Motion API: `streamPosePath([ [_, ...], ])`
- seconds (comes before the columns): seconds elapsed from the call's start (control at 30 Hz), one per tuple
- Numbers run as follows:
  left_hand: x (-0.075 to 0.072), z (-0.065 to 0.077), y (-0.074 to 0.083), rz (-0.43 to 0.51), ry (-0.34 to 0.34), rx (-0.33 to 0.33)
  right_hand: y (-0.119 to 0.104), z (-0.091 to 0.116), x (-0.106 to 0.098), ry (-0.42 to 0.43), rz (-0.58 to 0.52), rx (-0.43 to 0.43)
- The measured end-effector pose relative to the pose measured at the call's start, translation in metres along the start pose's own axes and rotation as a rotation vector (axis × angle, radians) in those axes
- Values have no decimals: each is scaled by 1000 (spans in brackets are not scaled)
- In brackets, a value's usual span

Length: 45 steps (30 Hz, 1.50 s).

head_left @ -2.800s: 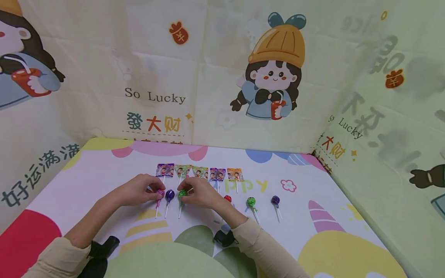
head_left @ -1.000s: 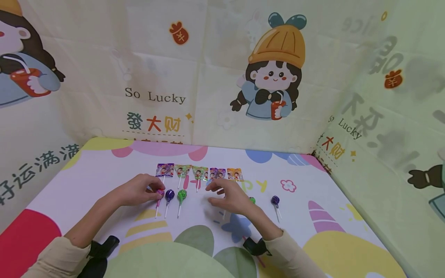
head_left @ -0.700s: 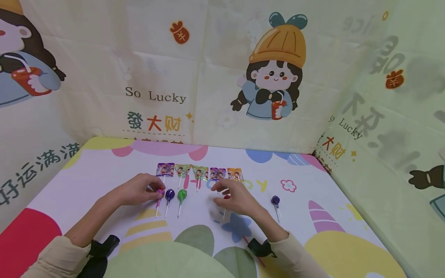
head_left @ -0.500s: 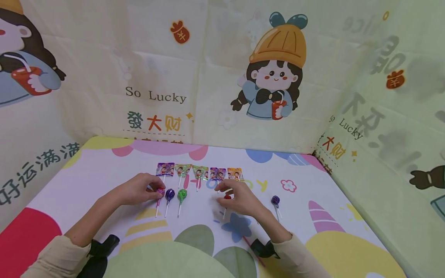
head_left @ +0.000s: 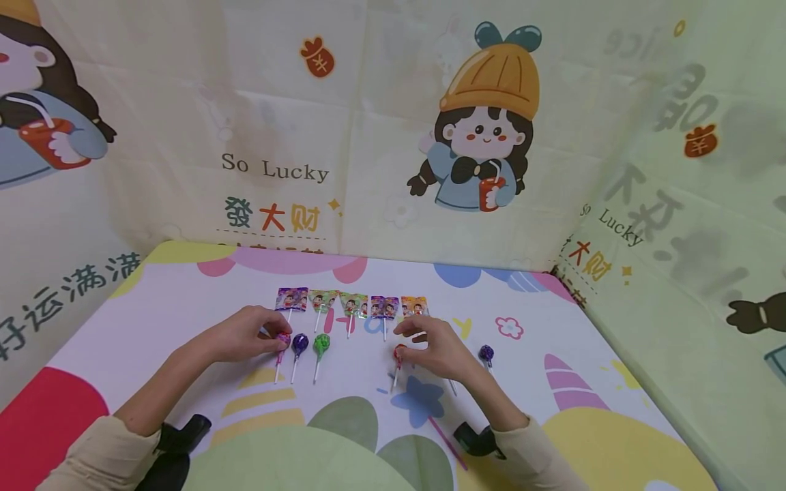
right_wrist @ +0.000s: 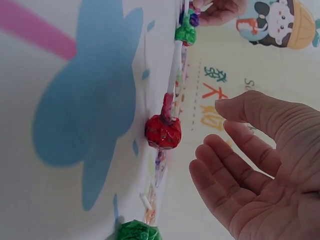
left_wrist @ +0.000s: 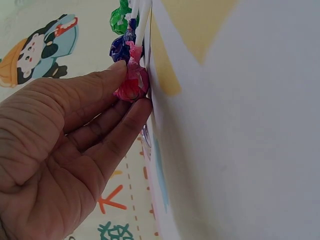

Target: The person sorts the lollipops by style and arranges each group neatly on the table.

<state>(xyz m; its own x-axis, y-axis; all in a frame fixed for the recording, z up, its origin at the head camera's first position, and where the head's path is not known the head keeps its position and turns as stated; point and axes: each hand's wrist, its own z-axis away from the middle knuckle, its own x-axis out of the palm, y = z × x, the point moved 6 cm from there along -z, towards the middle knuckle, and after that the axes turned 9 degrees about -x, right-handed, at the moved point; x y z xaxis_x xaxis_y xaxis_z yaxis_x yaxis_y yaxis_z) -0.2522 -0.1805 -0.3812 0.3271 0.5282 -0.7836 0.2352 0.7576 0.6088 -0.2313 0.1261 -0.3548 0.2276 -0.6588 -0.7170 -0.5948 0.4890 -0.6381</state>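
Note:
In the head view my left hand (head_left: 248, 334) pinches the head of a pink lollipop (left_wrist: 134, 82) between thumb and fingertips, at the left end of a short row. Beside it lie a dark purple lollipop (head_left: 300, 344) and a green lollipop (head_left: 322, 345), heads away from me. My right hand (head_left: 439, 346) hovers with fingers spread and nothing in them, apart from a red lollipop (right_wrist: 164, 131) on the table. A second green lollipop (right_wrist: 139, 231) lies to the right; in the head view that hand mostly covers it. Farther right is another purple lollipop (head_left: 487, 354).
Behind the lollipops stands a row of several flat-wrapped lollipops, such as a purple one (head_left: 291, 299) and an orange one (head_left: 414, 305). The table (head_left: 233, 395) has a printed cover. Cartoon-printed cloth (head_left: 381, 136) hangs at the back and sides.
My right hand has let go of the green lollipop beside the purple one and moved right, past the red lollipop's head. The left hand has stayed on the pink lollipop.

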Motion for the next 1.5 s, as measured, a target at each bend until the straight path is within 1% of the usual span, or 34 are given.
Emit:
streamPosePath([
  [0.17,1,-1,-1,-4,-5,-1,7,4,0,-3,6,32],
  [0.4,1,-2,0,-13,-10,-6,15,7,5,-12,-6,39],
  [0.6,4,-4,-1,-6,-17,-2,24,8,15,-47,-20,104],
  [0.67,4,-4,-2,-5,-15,0,26,8,17,-51,-23,114],
  [0.9,0,-4,-2,-1,-8,-3,26,7,18,-47,-64,98],
  [1.17,-2,-3,-4,5,-10,-26,27,4,17,-50,-58,89],
  [1.5,-1,-4,-4,5,-13,-9,27,5,15,-57,-48,91],
])
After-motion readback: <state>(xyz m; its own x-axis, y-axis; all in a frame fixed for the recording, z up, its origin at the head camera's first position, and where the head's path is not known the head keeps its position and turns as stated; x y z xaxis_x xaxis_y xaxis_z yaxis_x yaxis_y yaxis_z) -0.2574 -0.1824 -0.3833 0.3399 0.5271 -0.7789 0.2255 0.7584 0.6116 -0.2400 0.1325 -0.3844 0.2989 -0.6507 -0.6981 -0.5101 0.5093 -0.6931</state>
